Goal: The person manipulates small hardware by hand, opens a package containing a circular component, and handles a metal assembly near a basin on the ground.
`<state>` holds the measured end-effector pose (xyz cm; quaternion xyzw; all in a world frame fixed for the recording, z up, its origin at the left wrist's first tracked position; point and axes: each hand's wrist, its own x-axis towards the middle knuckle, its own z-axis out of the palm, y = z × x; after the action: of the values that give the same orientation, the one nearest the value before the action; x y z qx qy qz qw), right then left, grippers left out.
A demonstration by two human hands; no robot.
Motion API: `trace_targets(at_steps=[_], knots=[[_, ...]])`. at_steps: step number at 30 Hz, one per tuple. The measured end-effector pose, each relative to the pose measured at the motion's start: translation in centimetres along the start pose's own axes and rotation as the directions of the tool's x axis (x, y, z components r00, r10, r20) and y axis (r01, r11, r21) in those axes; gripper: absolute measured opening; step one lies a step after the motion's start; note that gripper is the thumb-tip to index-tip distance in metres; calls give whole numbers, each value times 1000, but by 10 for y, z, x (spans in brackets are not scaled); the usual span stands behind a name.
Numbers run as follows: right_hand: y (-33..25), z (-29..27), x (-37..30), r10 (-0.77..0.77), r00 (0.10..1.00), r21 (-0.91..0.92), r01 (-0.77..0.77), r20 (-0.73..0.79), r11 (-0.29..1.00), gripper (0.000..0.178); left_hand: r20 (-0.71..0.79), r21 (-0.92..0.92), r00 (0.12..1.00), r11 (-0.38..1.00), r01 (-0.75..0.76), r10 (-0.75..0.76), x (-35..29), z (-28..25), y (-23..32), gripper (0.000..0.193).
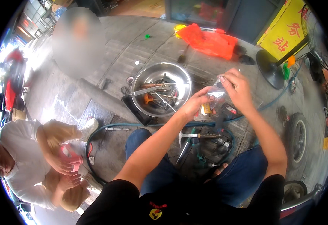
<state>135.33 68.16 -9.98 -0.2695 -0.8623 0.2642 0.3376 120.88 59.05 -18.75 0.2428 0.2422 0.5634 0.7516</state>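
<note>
Both my hands are raised above the ground, pinching a small clear plastic bag (217,93). My left hand (198,102) grips its left side, and my right hand (236,87) pinches its upper right edge. A small yellow piece (206,109) shows below my left fingers; whether it lies inside the bag is unclear. Just left of my hands stands a round steel bowl (160,70) with wrenches, pliers and an orange-handled tool (147,98) in it. A black and red tool (227,111) lies below my hands, partly hidden.
A hammer (198,135) and a green tool (197,150) lie between my knees. A blue hose (111,125) loops around them. Left sits a person (25,157) by a pink stool (71,155). Right are a fan base (270,69) and tyre (293,140); an orange-red bag (209,41) lies beyond.
</note>
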Motion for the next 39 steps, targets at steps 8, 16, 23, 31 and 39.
trace_targets(at_steps=[8, 16, 23, 31, 39], knots=[[-17, -11, 3, -44, 999, -58, 43, -15, 997, 17, 100, -15, 995, 1000, -25, 26, 3, 2, 2, 55], [-18, -23, 10, -86, 996, -211, 83, -7, 974, 13, 130, -111, 991, 993, -28, 43, 18, 1, -5, 61], [-9, -26, 10, 125, 992, -9, -125, 18, 992, 22, 128, -113, 991, 993, -33, 47, 11, 8, 1, 67], [-16, -33, 8, 53, 998, -27, -54, -24, 998, 23, 163, -71, 985, 996, -49, 60, 15, 6, -5, 68], [-15, -38, 6, 62, 998, -51, -63, -34, 997, 23, 229, -95, 973, 995, -18, 40, 18, 9, -6, 73]])
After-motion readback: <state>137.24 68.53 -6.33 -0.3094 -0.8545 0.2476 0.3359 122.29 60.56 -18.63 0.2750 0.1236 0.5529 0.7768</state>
